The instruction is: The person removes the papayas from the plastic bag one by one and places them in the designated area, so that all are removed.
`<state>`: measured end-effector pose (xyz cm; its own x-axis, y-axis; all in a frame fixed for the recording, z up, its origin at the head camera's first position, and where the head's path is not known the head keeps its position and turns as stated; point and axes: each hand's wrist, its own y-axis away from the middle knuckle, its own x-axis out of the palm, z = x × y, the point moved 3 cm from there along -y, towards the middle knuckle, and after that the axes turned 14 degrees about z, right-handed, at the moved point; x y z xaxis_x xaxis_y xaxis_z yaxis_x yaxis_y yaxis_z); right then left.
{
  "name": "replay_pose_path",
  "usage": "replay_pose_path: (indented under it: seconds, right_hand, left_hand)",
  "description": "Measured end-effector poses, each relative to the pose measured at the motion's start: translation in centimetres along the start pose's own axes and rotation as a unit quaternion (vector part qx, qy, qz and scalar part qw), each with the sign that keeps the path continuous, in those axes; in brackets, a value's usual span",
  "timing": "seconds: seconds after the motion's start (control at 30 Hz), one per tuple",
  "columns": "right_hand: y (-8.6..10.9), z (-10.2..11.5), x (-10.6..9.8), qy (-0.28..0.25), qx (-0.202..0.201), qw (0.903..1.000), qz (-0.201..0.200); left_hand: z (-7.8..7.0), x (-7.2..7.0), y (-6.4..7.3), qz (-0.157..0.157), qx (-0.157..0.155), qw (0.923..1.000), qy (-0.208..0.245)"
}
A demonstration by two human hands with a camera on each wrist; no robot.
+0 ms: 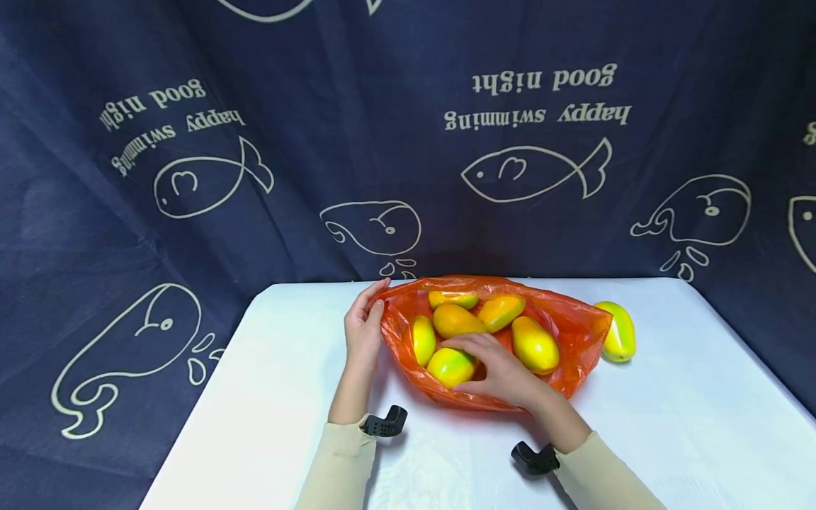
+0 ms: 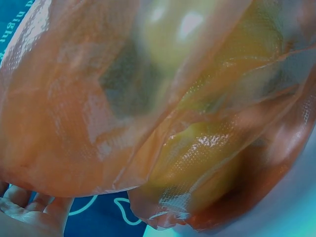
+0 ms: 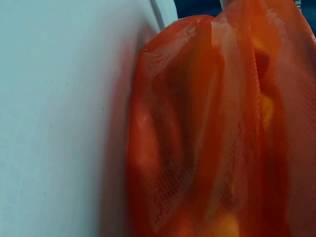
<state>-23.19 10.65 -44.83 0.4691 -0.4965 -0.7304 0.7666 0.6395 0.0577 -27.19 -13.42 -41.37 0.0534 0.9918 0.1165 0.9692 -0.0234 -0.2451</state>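
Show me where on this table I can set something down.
Bare table lies left of the left hand, out to the left edge; between the sleeves, in front of the red bag; and right of the right sleeve, nearer than the lone mango. Crowded: the bag's mouth, with bagged mangoes and the right hand.

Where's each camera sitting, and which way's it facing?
Head: worn there, facing forward and down at the red translucent plastic bag; sleeved arms, left hand, right hand show.
Left wrist: worn there, facing the bag's outside; fingers show lower left.
Right wrist: worn there, facing the bag and white tabletop; no clear hand.
Both wrist views share the bag.
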Motion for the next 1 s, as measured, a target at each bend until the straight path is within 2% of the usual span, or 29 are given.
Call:
replay_pose_path:
  seconds: [0.2,0.37,0.57,0.8,1.0]
  right_hand:
    - [0.6,0.4,-0.5,0.003,0.001,0.9993,-0.036]
    - [1.2,0.9,-1.2,-0.014,-0.022,0.997,-0.073]
    - [2.0,1.5,-2.3,-0.008,-0.054,0.9911,-0.121]
    - [3.6,2.2,-4.0,0.0,-0.053,0.9851,-0.164]
    - [5.1,2.7,-5.6,0.028,-0.065,0.9745,-0.213]
  left_hand:
    - [0.0,0.0,0.0,-0.003,0.004,1.0,0.0]
    - [0.0,0.0,0.0,-0.004,0.009,1.0,-0.002]
    - [0.1,0.0,0.0,-0.003,0.007,1.0,0.006]
    - [0.2,0.1,-0.1,-0.002,0.004,0.9999,0.013]
    - [0.1,0.1,-0.1,-0.002,0.004,1.0,0.006]
